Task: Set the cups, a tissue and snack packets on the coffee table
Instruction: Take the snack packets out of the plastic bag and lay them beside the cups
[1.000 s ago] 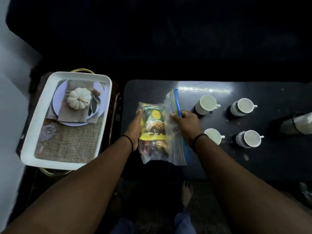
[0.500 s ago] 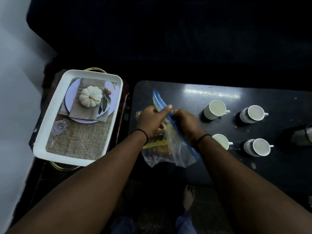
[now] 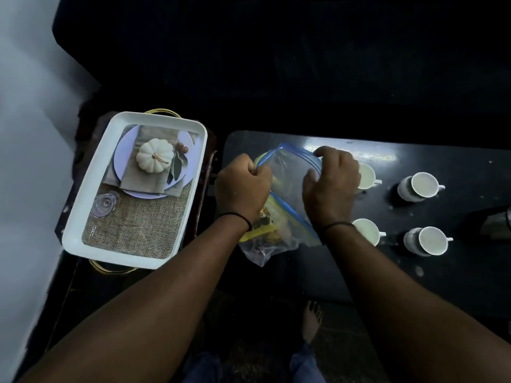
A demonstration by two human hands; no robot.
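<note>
A clear zip bag (image 3: 287,172) with a blue seal lies at the left end of the dark coffee table (image 3: 456,272). Yellow snack packets (image 3: 261,234) show through it. My left hand (image 3: 243,189) pinches the left side of the bag's mouth. My right hand (image 3: 330,186) grips the right side, and the mouth is pulled apart between them. Several white cups stand to the right in two rows: one (image 3: 366,175) partly behind my right hand, one (image 3: 419,186) further right, and two in front (image 3: 367,234) (image 3: 428,240). No tissue is visible.
A white tray (image 3: 83,217) with a pumpkin picture on its floor sits on a gold-rimmed stand left of the table. A dark object (image 3: 497,225) lies at the table's right edge. A dark sofa fills the background. My bare foot (image 3: 311,319) is below the table edge.
Both hands moved from holding the shut bag upright to its seal, then pulled apart, so the bag's mouth now gapes wide. The view shifted left and down.
</note>
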